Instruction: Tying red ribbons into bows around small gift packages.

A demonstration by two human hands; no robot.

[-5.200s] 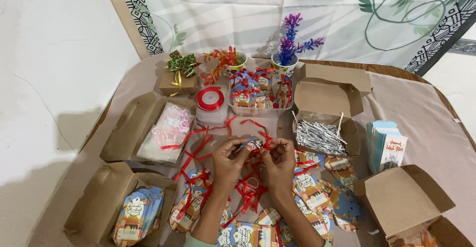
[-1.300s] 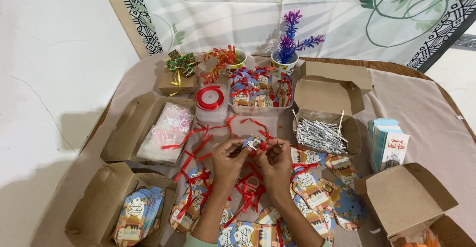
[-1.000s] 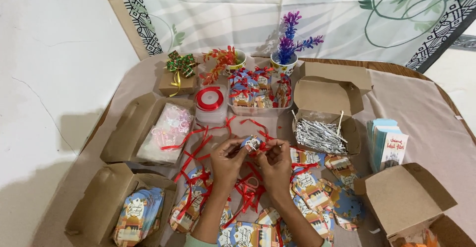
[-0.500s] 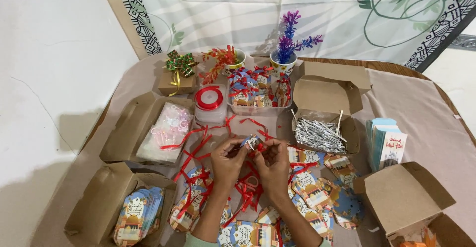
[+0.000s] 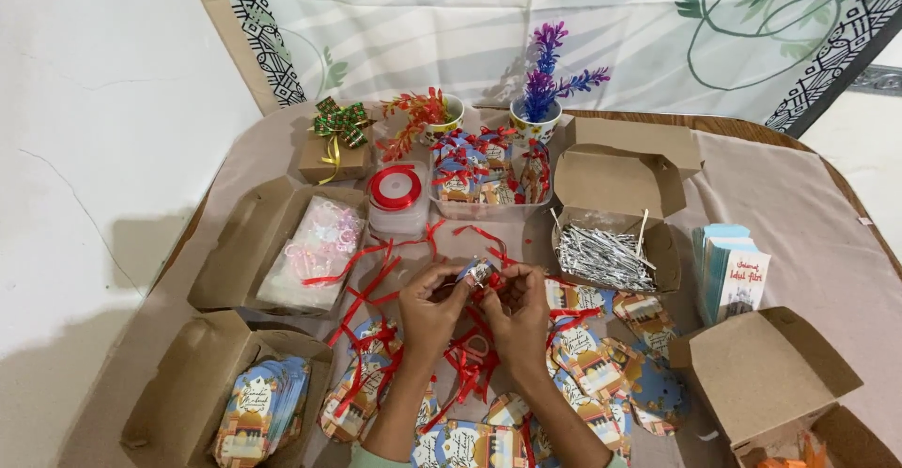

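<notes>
A small paper tag point(image 5: 477, 272) with red ribbon point(image 5: 492, 282) sits mid-tabletop point(image 5: 808, 214), pinched from both sides: left hand point(image 5: 430, 301) and right hand point(image 5: 520, 313) each keep a closed grip on it. Fingers hide most of the tag. More tags point(image 5: 592, 360) lie around, partly cut off below.

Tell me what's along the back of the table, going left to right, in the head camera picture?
Brown gift box with a green bow → pot of red-orange leaves → clear tub of red-ribboned tags → pot with a purple plant → open cardboard box of silver ties.
</notes>
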